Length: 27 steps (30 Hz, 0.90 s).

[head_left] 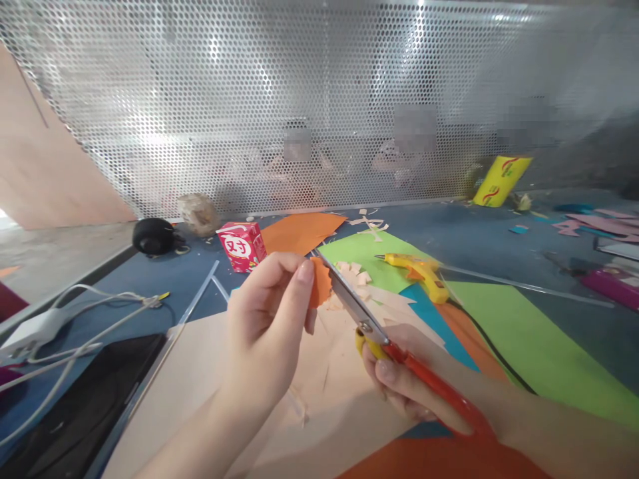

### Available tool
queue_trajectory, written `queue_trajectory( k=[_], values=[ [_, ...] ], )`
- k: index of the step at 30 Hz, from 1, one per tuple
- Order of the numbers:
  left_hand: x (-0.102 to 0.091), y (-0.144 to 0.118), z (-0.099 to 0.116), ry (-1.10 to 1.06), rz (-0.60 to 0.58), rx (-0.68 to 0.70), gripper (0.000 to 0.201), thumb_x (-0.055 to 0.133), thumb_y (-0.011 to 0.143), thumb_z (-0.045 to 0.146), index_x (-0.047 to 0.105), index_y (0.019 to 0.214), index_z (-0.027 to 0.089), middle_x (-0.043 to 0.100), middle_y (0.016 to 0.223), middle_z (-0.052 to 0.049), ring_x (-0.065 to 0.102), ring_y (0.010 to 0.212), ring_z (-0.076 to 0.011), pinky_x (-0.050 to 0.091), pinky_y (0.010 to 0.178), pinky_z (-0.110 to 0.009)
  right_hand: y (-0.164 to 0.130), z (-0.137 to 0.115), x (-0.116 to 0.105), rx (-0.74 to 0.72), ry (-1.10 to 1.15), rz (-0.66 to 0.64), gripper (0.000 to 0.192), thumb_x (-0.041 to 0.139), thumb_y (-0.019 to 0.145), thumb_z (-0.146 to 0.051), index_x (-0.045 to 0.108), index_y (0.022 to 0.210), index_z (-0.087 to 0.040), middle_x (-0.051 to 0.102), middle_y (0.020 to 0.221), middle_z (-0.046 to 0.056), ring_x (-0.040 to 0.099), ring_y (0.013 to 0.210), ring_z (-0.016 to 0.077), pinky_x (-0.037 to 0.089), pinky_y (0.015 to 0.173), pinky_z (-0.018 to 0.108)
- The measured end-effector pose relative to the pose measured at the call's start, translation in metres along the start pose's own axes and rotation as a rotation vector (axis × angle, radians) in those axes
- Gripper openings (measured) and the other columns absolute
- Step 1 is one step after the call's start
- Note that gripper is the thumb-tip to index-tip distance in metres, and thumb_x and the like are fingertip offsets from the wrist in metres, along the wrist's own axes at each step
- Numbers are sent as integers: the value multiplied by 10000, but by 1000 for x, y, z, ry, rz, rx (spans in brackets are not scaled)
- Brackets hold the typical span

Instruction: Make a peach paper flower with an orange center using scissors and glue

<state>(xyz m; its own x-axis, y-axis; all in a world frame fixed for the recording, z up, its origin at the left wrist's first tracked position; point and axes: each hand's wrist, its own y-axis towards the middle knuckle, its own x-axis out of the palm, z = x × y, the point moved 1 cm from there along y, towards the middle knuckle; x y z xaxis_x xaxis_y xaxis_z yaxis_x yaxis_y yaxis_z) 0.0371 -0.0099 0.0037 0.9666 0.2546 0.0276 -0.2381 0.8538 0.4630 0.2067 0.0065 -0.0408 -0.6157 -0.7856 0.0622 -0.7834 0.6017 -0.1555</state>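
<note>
Between thumb and fingers, my left hand (272,326) pinches a small piece of orange paper (321,285). My right hand (399,376) is closed around the handles of red-handled scissors (352,297). The scissor blades point up and left and lie against the right edge of the orange piece. Below both hands spreads a large pale peach sheet (200,386). Small peach paper cuttings (357,274) are heaped just beyond the blades, partly over a green sheet (394,249).
A yellow glue gun (424,273) lies right of the cuttings, its black cord trailing toward me. At left are a red drink carton (242,246), a dark tablet-like slab (90,406) and white cables (74,332). A perforated metal screen (224,100) closes off the back.
</note>
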Motion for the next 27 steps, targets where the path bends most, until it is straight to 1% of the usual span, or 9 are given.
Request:
queue_trajectory(
  k=[3, 7, 10, 13, 17, 20, 24, 27],
  values=[
    [0, 2, 2, 3, 40, 13, 188, 528, 843, 287, 560, 672, 217, 480, 577, 21, 450, 464, -102, 356, 368, -236, -1, -2, 1, 13, 14, -22, 518, 545, 718, -667, 363, 691, -183, 251, 510, -108, 210, 371, 5, 181, 328, 146],
    [-1, 3, 2, 31, 83, 25, 183, 538, 836, 282, 558, 669, 210, 488, 572, 29, 426, 433, -83, 325, 352, -221, -1, -3, 0, 14, 9, -24, 516, 565, 710, -658, 364, 698, -183, 258, 513, -110, 212, 368, 1, 195, 327, 144],
    [0, 2, 0, 69, 33, 8, 196, 533, 843, 321, 548, 680, 213, 497, 564, 33, 442, 450, -86, 337, 368, -221, 0, -1, -1, -7, -10, -27, 514, 534, 727, -666, 367, 683, -182, 252, 491, -112, 202, 361, 4, 184, 322, 148],
    [1, -1, -2, 98, -14, -6, 225, 521, 850, 355, 535, 677, 213, 521, 590, 30, 445, 462, -83, 345, 383, -225, 0, 0, -1, 2, -12, -25, 500, 504, 756, -656, 369, 675, -182, 249, 475, -112, 195, 355, 7, 168, 315, 148],
    [1, -3, -1, 90, -20, 1, 229, 518, 853, 356, 529, 677, 211, 532, 626, 27, 441, 471, -78, 337, 382, -224, -1, -1, -1, 13, -10, -16, 491, 509, 763, -646, 380, 688, -178, 259, 492, -109, 223, 363, 9, 191, 324, 141],
    [0, -3, -1, 98, -35, 1, 233, 512, 857, 360, 524, 678, 211, 539, 641, 27, 445, 477, -77, 333, 385, -225, -1, -3, -1, 3, -24, -36, 493, 505, 766, -645, 374, 680, -177, 269, 502, -103, 226, 374, 8, 197, 336, 143],
    [0, -2, -1, 93, -31, 2, 230, 508, 860, 351, 524, 677, 212, 531, 619, 30, 439, 467, -78, 327, 382, -229, -1, -4, -1, -14, -38, -29, 509, 508, 752, -658, 365, 653, -179, 244, 491, -107, 218, 363, 7, 184, 325, 143],
    [0, -3, 0, 65, -30, 0, 221, 507, 861, 334, 536, 678, 215, 498, 567, 36, 436, 451, -82, 339, 379, -226, 0, -3, -1, -8, -14, -28, 508, 517, 749, -653, 366, 652, -178, 257, 492, -106, 227, 365, 5, 197, 328, 135]
  ],
)
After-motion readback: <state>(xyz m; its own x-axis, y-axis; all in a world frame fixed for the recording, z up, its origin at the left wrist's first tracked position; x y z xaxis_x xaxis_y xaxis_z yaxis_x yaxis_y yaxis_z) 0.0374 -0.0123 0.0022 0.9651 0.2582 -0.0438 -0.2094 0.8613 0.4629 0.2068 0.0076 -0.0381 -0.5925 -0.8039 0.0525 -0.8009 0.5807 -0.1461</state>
